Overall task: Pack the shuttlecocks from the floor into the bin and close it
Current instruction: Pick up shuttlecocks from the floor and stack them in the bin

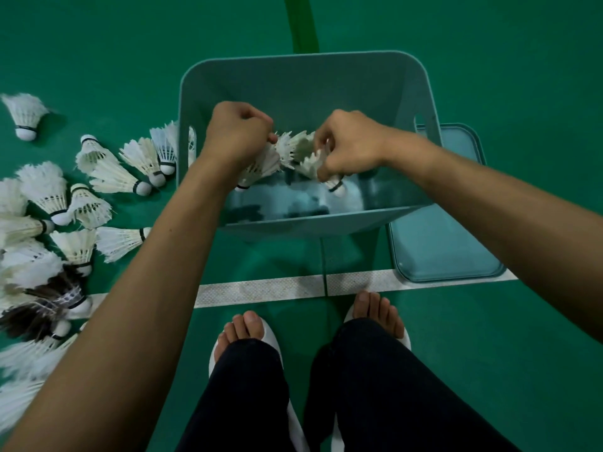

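Over the open bin (293, 57), both hands are held low, each loaded with shuttlecocks. The left hand (236, 133) is curled round one cluster (261, 168), fingers closed on the feathers and corks hanging down. The right hand (350, 143) is pinching a second cluster (313, 161) by the skirts, fingers bent tight. Inside the bin the glossy bottom looks mostly bare, so the job is judged to be early.

A gentle release is called for: the hands should be lowered nearer the bin's bottom and the fingers eased apart, so that no feathers are crushed or bounced out.

Left of the bin, a big scatter of shuttlecocks (107, 172) is lying on the green floor, some right against its wall. Right of the bin, the lid (440, 243) is lying flat, partly hidden by its wall. On the near side of the bin, a white line (261, 290) and feet (248, 331) are seen. Nothing is judged to be blocking the drop.
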Action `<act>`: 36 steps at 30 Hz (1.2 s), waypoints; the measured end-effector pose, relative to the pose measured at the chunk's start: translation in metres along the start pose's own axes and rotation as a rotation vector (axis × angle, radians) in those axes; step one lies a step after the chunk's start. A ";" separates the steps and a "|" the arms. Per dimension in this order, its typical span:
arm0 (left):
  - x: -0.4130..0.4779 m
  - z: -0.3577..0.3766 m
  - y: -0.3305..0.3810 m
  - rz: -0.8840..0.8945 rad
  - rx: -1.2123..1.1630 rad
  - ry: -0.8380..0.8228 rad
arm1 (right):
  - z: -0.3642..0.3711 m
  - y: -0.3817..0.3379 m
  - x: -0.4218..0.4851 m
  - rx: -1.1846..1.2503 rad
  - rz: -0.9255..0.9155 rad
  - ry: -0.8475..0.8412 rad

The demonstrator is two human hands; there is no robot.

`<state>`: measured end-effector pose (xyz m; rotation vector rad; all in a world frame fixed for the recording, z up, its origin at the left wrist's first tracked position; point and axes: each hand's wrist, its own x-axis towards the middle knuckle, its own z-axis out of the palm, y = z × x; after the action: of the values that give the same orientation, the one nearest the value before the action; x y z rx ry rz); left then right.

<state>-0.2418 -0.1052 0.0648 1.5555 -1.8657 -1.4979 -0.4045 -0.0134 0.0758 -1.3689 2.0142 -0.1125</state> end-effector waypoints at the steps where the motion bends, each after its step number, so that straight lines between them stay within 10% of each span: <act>1: 0.002 -0.001 0.001 -0.010 -0.049 0.028 | 0.005 0.002 0.003 0.077 0.043 0.020; 7: 0.019 -0.015 0.002 -0.087 -0.419 0.201 | 0.036 -0.008 0.025 0.207 0.297 -0.005; 21: 0.017 -0.008 0.001 0.149 -0.110 0.251 | 0.061 -0.040 0.057 0.888 0.605 -0.237; 36: 0.015 -0.004 -0.008 0.077 -0.054 0.217 | 0.079 -0.049 0.077 0.854 0.667 -0.342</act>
<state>-0.2398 -0.1195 0.0544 1.5359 -1.7276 -1.2802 -0.3359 -0.0767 -0.0003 -0.1523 1.7011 -0.3552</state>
